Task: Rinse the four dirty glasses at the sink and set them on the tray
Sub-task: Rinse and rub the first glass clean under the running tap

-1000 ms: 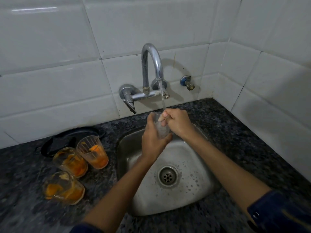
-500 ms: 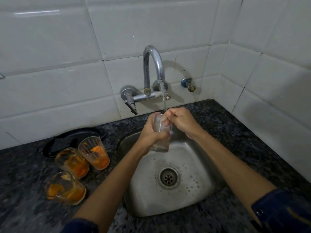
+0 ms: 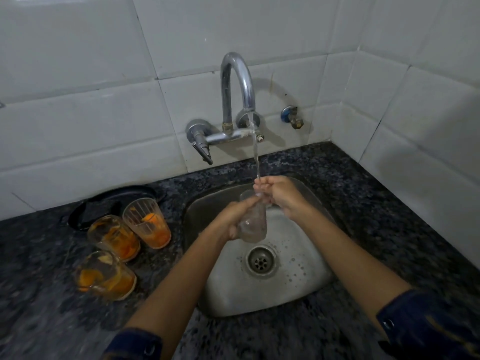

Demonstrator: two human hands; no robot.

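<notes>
My left hand (image 3: 235, 219) grips a clear glass (image 3: 254, 227) over the steel sink (image 3: 293, 284), under the running tap (image 3: 237, 81). My right hand (image 3: 279, 196) is at the glass's rim with its fingers curled into the mouth, and the stream of water falls onto them. Three dirty glasses with orange residue stand on the counter left of the sink: one at the back (image 3: 146, 222), one in the middle (image 3: 113, 236), one nearest me (image 3: 104, 275). A black tray (image 3: 104, 207) lies behind them against the wall.
Dark speckled stone counter (image 3: 376, 216) surrounds the sink. White tiled walls rise behind and to the right. A tap lever (image 3: 202, 149) points down left of the spout, and a small blue valve (image 3: 291, 116) sticks out of the wall on the right.
The glass has come lower over the sink in my left hand. My right hand's fingers stay at its rim under the stream.
</notes>
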